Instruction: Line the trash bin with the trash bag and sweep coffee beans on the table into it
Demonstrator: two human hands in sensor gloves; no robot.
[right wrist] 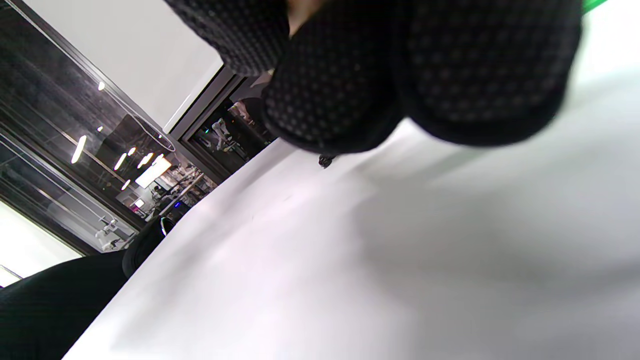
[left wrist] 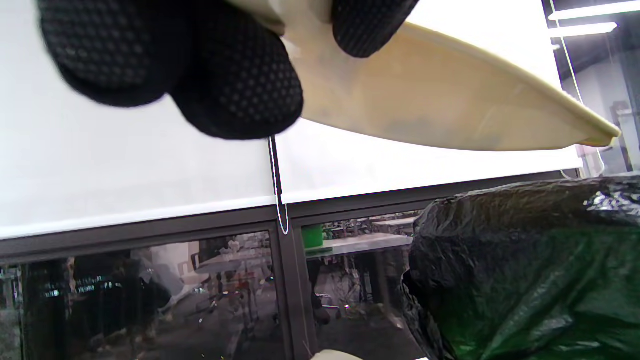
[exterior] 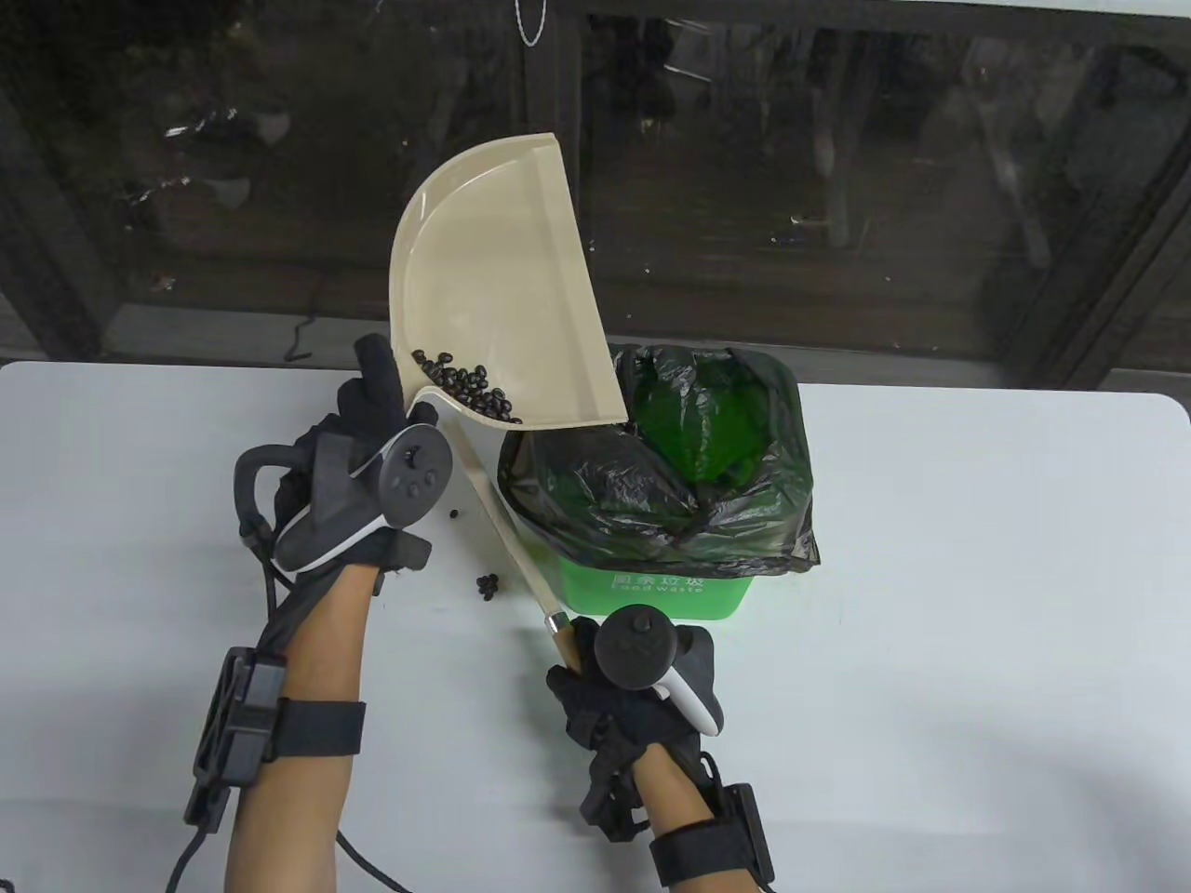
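Smooth cream plastic dustpan point(exterior: 493, 270), crinkled glossy black bag point(exterior: 651, 484) in a green plastic bin point(exterior: 651, 595), matt white table point(exterior: 977, 605), dotted-grip gloves point(left wrist: 235, 85).

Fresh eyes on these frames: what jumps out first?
The cream plastic dustpan, raised by the left hand and tilted over the bin, with dark coffee beans pooled at its lower corner. Beneath its edge sits the green trash bin, lined with a black trash bag. A few stray beans lie on the white table.
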